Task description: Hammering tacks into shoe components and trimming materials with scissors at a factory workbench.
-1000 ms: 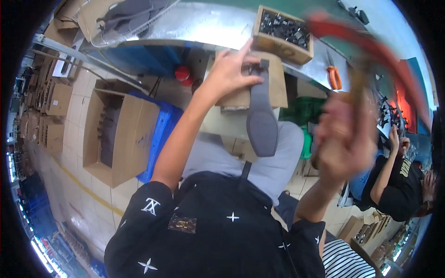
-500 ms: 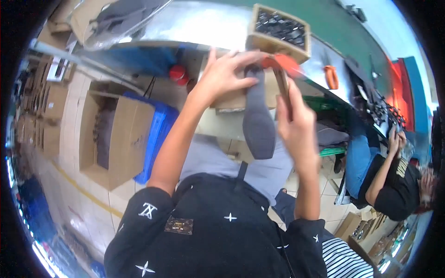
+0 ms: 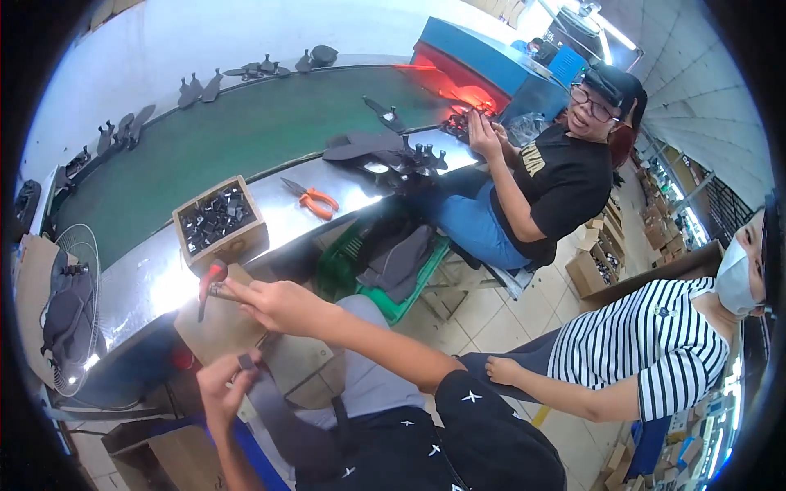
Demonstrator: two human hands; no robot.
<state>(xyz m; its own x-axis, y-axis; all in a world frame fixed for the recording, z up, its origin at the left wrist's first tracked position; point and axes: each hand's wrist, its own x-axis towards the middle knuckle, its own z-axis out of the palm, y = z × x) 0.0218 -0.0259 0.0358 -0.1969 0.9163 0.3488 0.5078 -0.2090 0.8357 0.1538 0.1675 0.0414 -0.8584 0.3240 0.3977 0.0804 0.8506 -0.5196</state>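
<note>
My right hand [image 3: 274, 306] is closed round the handle of a red-headed hammer [image 3: 214, 277], just in front of a wooden box [image 3: 237, 244] of small black metal pieces. Lower down, my left hand [image 3: 225, 386] is closed on a dark grey shoe insole [image 3: 286, 421], gripping its end near the fingertips. Motion smears the insole, which hangs over my lap. A gap separates hammer and insole. Beyond my right hand, orange-handled pliers [image 3: 318, 203] lie on the steel worktop [image 3: 282, 237].
Past the worktop runs a green conveyor belt [image 3: 270, 131] with grey insoles along its far side. A seated co-worker [image 3: 565, 180] handles small parts; a person in a striped shirt [image 3: 639, 344] is nearby. A green crate [image 3: 385, 303] and a cardboard box [image 3: 176, 458] stand below.
The view has swung toward the right, bringing the co-workers and conveyor into sight. The hammer has come away from the insole, and my hands are farther apart.
</note>
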